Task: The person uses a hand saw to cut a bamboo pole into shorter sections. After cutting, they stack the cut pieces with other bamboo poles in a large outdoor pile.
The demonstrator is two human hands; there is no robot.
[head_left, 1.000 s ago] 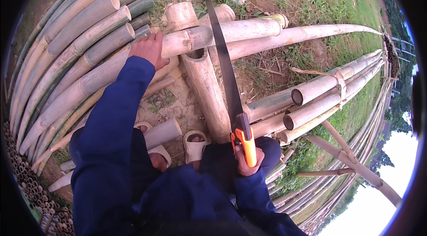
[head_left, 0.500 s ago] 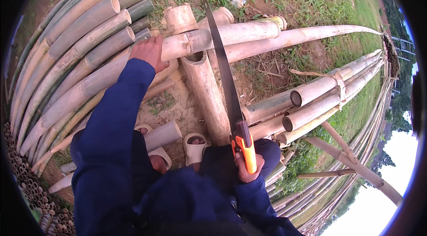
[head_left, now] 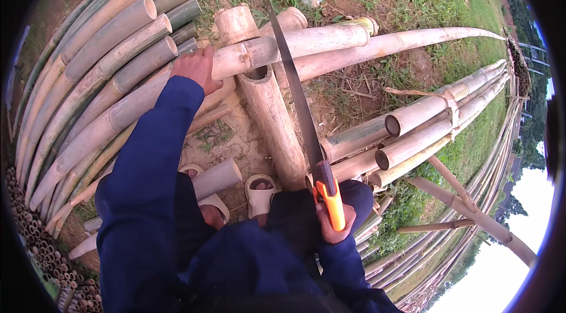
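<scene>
My left hand (head_left: pixel 197 69) is closed over a thick pale bamboo pole (head_left: pixel 242 58), pressing it from above. The pole runs from the stack at left across the top of a split or hollow bamboo post (head_left: pixel 271 121). My right hand (head_left: pixel 337 227) is wrapped round the orange handle of a handsaw (head_left: pixel 332 198). The saw's long dark blade (head_left: pixel 300 98) crosses the pole to the right of my left hand, its edge against the pole. Whether a cut has opened there is hard to make out. A short bamboo stub (head_left: pixel 236 24) stands just beyond the pole.
Many bamboo poles (head_left: pixel 127 71) lie stacked at left, above bundled cut ends. A tied bamboo bundle (head_left: pixel 413 115) lies at right, near a slanting pole frame (head_left: pixel 471 213). A short bamboo piece (head_left: pixel 217 177) lies between my sandalled feet (head_left: pixel 259 195). Grass and bare soil stretch beyond.
The saw and my right hand have shifted slightly toward me, the blade still across the pole. My left hand keeps its hold on the bamboo.
</scene>
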